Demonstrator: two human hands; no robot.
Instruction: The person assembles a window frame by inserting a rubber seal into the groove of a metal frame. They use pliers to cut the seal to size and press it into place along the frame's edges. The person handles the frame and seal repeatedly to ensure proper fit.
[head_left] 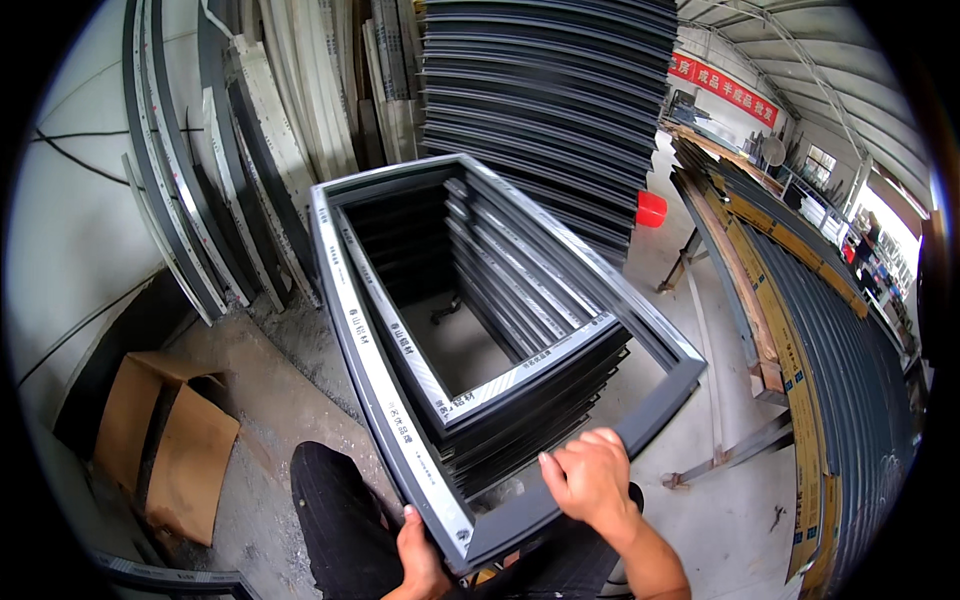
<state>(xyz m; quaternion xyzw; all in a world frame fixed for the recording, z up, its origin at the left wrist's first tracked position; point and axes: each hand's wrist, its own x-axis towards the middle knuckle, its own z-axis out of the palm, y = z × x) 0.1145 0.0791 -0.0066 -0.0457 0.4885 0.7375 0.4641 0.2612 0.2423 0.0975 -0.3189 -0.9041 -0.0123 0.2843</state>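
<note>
A dark grey rectangular window frame [405, 440] with printed white film along its sides lies tilted across the middle, its near end over my legs. My left hand [422, 562] grips the near left corner, the thumb on the outer side and the other fingers hidden below. My right hand [592, 478] is closed round the near bar, right of its middle. Within and under that frame, a stack of similar smaller-looking frames [530, 370] rises from the floor. Whether the far end of the held frame rests on that stack, I cannot tell.
Behind stands a tall stack of dark frames [545, 100]. Long profiles [180, 170] lean on the left wall, above an open cardboard box [195, 460]. On the right, a rack holds long dark profiles [830, 340], its metal leg [735, 450] reaching toward me. A red bucket [651, 209] stands farther back.
</note>
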